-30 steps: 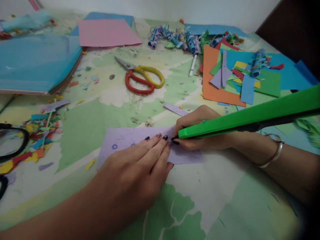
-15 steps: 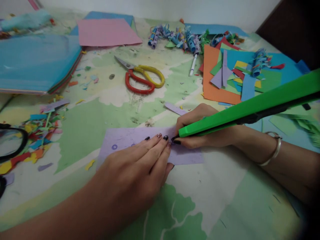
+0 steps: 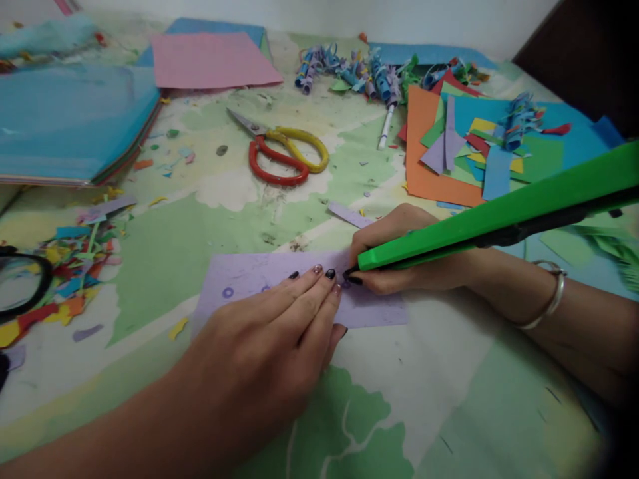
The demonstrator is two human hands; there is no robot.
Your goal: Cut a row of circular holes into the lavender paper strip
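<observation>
A sheet of light purple paper (image 3: 249,269) lies on the table, marked with small dark purple rings. My left hand (image 3: 284,319) rests flat across it, fingers close together and stretched out, pressing it down and covering its middle. Just right of those fingertips, my right hand (image 3: 394,256) is closed in a writing grip around a long green tool (image 3: 464,229) with a black underside. Its exact kind I cannot make out. The tool's dark tip is at the paper, beside a small ring, and fingers partly hide it. A bracelet (image 3: 554,299) circles my right wrist.
Red-and-yellow-handled scissors (image 3: 287,156) lie beyond the paper. Coloured scraps (image 3: 84,259) and a black loop-shaped handle (image 3: 44,276) are at left, below a blue folder (image 3: 70,126). Pink paper (image 3: 214,60), curled paper rolls (image 3: 379,76) and orange paper (image 3: 422,146) lie farther back.
Both hands stay almost in place. The tool's tip has shifted very slightly, and a small ring shows more clearly beside it. The whole view has moved a little.
</observation>
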